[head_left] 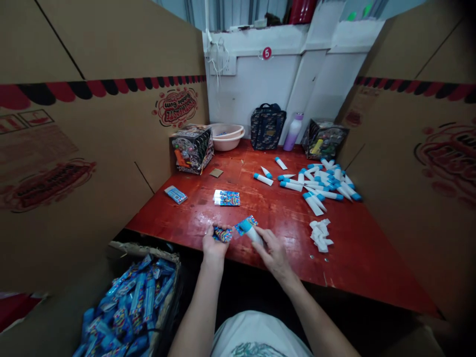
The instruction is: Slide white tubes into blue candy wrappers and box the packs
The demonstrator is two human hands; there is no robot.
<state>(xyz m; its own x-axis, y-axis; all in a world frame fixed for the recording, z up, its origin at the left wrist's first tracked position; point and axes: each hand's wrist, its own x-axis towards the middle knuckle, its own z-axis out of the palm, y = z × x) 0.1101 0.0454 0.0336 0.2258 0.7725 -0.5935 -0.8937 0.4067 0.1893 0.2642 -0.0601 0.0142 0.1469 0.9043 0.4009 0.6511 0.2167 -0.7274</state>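
Note:
My left hand [214,244] is closed on a small colourful printed carton [223,234] at the near edge of the red table [282,218]. My right hand [271,250] grips a white tube with a blue cap [250,229], its capped end against a printed flap of the carton [246,223]. Both hands meet just above the table's front edge. A flat stack of the same printed cartons [226,198] lies a little beyond them.
A pile of several blue-capped white tubes [320,183] lies at the right, with crumpled white paper bits [320,235] nearer. A basket of packed blue cartons [134,302] sits at lower left. Display boxes [192,148], a bowl [226,136], a bag [267,126] and a bottle [293,131] stand at the back. Cardboard walls [92,124] close both sides.

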